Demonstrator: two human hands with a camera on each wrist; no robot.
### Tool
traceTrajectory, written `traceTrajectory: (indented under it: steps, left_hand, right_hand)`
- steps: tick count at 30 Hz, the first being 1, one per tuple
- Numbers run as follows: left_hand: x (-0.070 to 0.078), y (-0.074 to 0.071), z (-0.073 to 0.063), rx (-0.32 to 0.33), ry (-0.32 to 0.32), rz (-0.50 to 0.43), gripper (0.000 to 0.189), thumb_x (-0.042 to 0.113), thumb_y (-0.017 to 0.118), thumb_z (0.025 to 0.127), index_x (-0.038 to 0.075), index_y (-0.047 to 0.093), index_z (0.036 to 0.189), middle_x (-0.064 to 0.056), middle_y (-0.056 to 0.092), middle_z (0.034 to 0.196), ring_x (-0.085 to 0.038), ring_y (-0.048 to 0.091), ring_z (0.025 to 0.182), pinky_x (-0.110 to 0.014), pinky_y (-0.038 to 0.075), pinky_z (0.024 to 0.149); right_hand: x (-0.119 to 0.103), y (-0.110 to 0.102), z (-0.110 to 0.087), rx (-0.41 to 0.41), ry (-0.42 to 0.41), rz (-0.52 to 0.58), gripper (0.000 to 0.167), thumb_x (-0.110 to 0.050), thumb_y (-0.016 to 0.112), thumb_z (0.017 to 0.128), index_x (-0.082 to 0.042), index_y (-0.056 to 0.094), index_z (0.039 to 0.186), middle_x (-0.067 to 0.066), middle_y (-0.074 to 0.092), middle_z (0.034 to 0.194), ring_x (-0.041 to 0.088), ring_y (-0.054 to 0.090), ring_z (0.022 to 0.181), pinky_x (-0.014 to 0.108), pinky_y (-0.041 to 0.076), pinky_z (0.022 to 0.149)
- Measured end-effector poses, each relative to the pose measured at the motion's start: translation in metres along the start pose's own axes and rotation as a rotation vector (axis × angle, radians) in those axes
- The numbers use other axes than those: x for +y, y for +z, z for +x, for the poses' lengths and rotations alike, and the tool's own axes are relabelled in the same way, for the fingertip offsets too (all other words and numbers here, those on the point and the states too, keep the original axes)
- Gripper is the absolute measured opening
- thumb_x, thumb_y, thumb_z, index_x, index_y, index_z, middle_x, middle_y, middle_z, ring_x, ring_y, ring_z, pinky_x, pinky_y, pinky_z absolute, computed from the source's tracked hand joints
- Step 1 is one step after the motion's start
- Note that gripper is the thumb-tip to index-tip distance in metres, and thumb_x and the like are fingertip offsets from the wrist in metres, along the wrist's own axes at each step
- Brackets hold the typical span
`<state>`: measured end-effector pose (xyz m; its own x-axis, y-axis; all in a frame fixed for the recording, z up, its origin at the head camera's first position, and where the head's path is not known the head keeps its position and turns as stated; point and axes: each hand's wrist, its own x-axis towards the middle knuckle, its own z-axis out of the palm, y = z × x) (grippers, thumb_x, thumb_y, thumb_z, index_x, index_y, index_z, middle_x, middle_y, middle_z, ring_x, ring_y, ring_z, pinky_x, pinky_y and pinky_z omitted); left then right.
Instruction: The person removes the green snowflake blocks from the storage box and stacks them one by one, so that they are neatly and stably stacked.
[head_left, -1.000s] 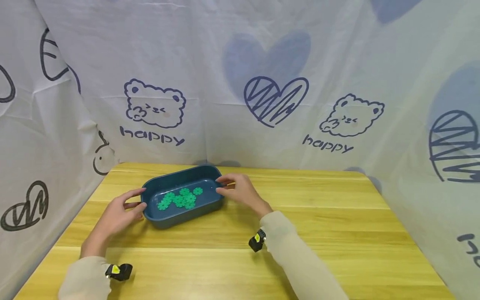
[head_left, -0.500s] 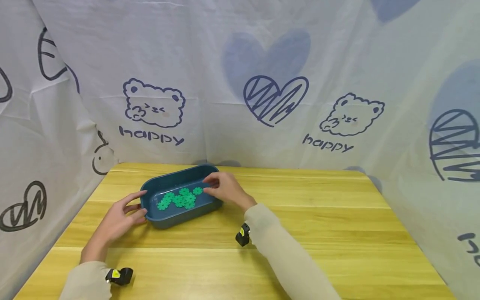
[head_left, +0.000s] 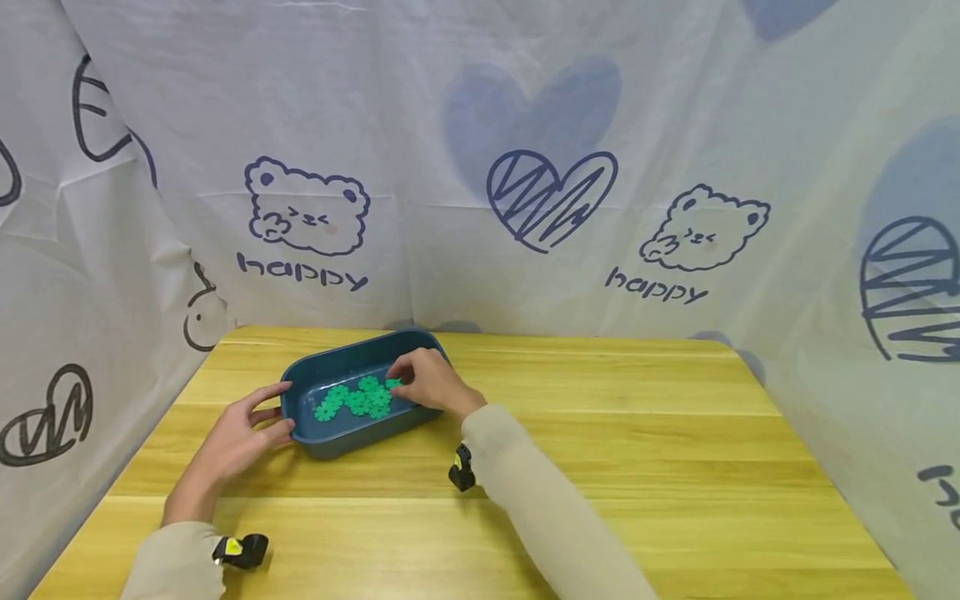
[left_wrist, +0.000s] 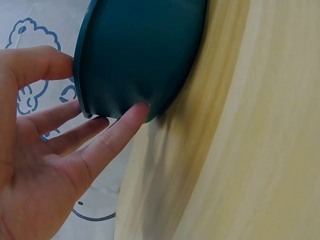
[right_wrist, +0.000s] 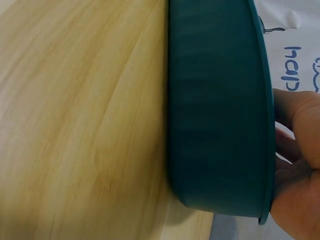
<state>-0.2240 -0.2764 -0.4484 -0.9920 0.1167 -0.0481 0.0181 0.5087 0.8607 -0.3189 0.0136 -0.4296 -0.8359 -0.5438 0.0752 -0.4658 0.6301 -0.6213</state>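
A dark teal plastic tub (head_left: 360,435) stands on the table, with several green snowflake building discs (head_left: 367,400) spread over its floor. My right hand (head_left: 431,382) reaches over the near right rim into it. Thumb and curled fingertips pinch the rightmost green snowflake disc (head_left: 393,383), partly covering it. In the right wrist view, the tub wall (right_wrist: 220,110) hides the fingertips. My left hand (head_left: 243,433) is at the tub's left end, fingers spread and mostly straight. The left wrist view shows its fingertips touching the rim and outer wall of the tub (left_wrist: 140,55).
The wooden table (head_left: 637,450) extends to the right and in front of the tub. Behind it hangs a white cloth (head_left: 480,283) printed with bears and hearts, which also covers both sides. A small black camera (head_left: 462,468) sits on each wrist.
My right hand has left the tub's right end and moved left and inward, down to the rightmost disc. My left hand and the tub have stayed nearly in place.
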Motion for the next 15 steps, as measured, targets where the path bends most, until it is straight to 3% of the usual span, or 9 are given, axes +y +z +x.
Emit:
traceTrajectory:
  steps: [9,15]
  left_hand:
    - [0.004,-0.001,0.0,0.002,-0.011,0.012,0.07,0.011,0.064,0.099,-0.001,0.031,0.16,-0.036,0.034,0.159,-0.051,0.048,0.141,-0.018,0.057,0.085]
    - [0.003,-0.001,-0.001,0.001,-0.016,0.011,0.07,0.011,0.064,0.099,0.0,0.031,0.16,-0.035,0.032,0.161,-0.051,0.047,0.141,-0.017,0.056,0.085]
  right_hand:
    - [-0.004,0.009,0.012,-0.068,0.022,-0.046,0.022,-0.011,0.079,0.091,-0.009,0.079,0.113,0.004,0.078,0.115,0.013,0.073,0.099,0.02,0.057,0.086]
    - [-0.007,0.017,0.02,-0.104,0.034,-0.058,0.026,-0.009,0.08,0.089,-0.01,0.078,0.115,0.004,0.077,0.118,0.014,0.073,0.099,0.022,0.057,0.089]
